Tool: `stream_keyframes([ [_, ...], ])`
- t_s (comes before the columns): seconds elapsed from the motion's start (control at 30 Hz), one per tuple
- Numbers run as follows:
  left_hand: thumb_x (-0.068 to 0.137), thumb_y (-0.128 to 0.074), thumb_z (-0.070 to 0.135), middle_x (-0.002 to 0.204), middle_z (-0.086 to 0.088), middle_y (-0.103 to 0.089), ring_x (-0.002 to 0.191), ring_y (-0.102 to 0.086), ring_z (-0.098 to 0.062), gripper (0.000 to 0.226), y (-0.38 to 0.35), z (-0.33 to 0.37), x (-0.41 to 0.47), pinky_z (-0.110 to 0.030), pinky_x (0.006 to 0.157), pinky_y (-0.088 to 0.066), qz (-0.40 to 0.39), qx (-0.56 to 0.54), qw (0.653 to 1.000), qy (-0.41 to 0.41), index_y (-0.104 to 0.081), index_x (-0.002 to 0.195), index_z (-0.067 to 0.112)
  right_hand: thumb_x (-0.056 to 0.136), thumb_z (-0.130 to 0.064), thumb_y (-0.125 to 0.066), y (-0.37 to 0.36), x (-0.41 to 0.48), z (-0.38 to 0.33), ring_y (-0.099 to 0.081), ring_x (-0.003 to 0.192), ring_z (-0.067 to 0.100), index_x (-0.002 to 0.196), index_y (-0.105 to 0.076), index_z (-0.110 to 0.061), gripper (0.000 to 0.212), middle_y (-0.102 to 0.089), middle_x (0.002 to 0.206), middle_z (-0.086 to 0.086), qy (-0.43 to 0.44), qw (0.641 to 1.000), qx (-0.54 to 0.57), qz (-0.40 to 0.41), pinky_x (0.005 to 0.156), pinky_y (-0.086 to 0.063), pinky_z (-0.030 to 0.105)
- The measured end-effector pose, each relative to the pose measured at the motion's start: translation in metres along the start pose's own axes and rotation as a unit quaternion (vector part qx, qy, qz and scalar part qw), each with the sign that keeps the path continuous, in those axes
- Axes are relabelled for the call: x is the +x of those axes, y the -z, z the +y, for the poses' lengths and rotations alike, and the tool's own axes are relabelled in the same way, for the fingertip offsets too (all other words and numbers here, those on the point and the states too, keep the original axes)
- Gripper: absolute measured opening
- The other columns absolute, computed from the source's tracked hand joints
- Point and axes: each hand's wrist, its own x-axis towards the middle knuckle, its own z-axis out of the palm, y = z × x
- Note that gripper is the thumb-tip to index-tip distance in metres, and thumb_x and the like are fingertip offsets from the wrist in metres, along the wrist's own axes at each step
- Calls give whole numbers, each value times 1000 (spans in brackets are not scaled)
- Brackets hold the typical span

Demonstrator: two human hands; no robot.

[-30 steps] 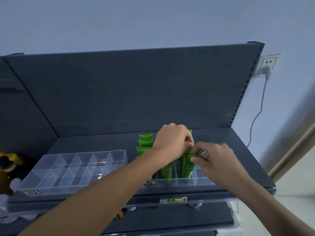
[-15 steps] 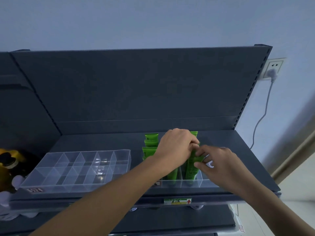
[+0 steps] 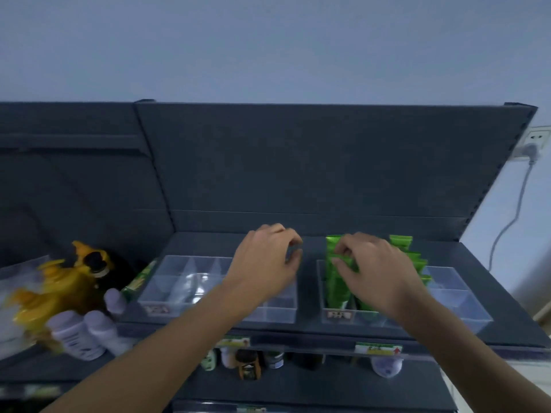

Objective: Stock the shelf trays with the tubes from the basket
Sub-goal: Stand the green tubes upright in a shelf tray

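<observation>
Two clear divided trays stand on the dark top shelf. The left tray (image 3: pixel 179 293) holds no tubes that I can see. In the right tray (image 3: pixel 459 311) several green tubes (image 3: pixel 335 281) stand upright, with more green tubes (image 3: pixel 417 260) behind my right hand. My right hand (image 3: pixel 378 272) is over that tray, thumb and fingertips pinching the crimped top of the front-left tube. My left hand (image 3: pixel 268 260) hovers above the left tray's right end, fingers curled and apart, holding nothing. The basket is out of view.
Dark bottles with yellow caps (image 3: pixel 59 281) and white bottles (image 3: pixel 77 335) crowd the shelf at the left. Small bottles (image 3: pixel 247 365) stand on the shelf below, under price tags (image 3: pixel 378 348). A wall socket with a plugged cable (image 3: pixel 533 144) is at the right.
My left hand has come off the green tubes and moved left over the other tray. My right hand stays on the tubes. The view has swung left.
</observation>
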Motion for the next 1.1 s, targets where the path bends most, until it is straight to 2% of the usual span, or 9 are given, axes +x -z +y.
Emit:
stream_keyframes([
  [0.13,94,-55,36,108,9,-66,103,-59,-16,24,47,-83,-59,-36,89,-47,-19,29,999,27,-67,112,26,92,-40,-53,-23,4,-96,-60,91,15,92,-56,-31,9,-61,94,-11,41,999,10,-3,71,-51,35],
  [0.3,92,-54,39,105,4,-68,99,-62,-22,27,97,-191,-145,-38,87,-47,-39,66,996,43,-68,112,25,94,-38,-52,-71,0,-219,-62,95,16,97,-57,-30,10,-62,99,-10,68,997,46,-12,74,-51,37],
  [0.47,87,-46,41,97,1,-68,90,-64,-27,30,114,-285,-235,-38,75,-51,-87,71,990,84,-68,100,26,90,-32,-59,-139,-24,-324,-63,88,20,96,-60,-27,8,-65,93,-7,95,988,120,-3,71,-53,39],
  [0.57,89,-50,37,97,0,-68,85,-64,-29,22,96,-336,-294,-35,66,-49,-132,53,982,126,-66,99,25,88,-25,-63,-196,-49,-373,-62,80,19,97,-62,-22,9,-65,89,-5,104,983,152,-12,67,-53,37],
  [0.7,86,-54,35,99,4,-69,88,-67,-26,20,33,-399,-383,-39,70,-56,-205,2,953,221,-67,101,29,91,-32,-58,-294,-93,-417,-60,84,11,103,-58,-30,12,-61,94,-13,67,971,172,-150,68,-52,35],
  [0.77,87,-54,32,102,6,-71,91,-68,-22,21,-12,-426,-428,-38,77,-57,-255,-19,930,263,-68,103,31,90,-32,-55,-352,-118,-429,-62,85,13,101,-55,-33,10,-62,94,-12,49,958,175,-221,69,-53,38],
  [0.87,89,-55,19,109,0,-72,100,-68,-23,26,-81,-458,-491,-39,88,-55,-320,-30,898,299,-71,109,25,89,-25,-54,-441,-158,-436,-64,91,17,102,-56,-29,14,-66,102,-7,30,941,146,-305,76,-52,36],
  [0.97,84,-56,5,112,-9,-68,104,-65,-29,37,-144,-487,-535,-42,88,-55,-377,0,880,290,-68,116,18,87,-13,-55,-522,-189,-430,-57,109,23,113,-57,-19,27,-62,119,3,5,916,78,-394,88,-50,36],
  [1.1,86,-56,7,133,-15,-54,130,-42,-34,45,-201,-518,-566,-47,104,-45,-450,73,855,248,-50,131,7,86,-7,-57,-600,-225,-413,-41,127,34,136,-42,0,53,-45,135,19,11,867,-88,-491,105,-42,41],
])
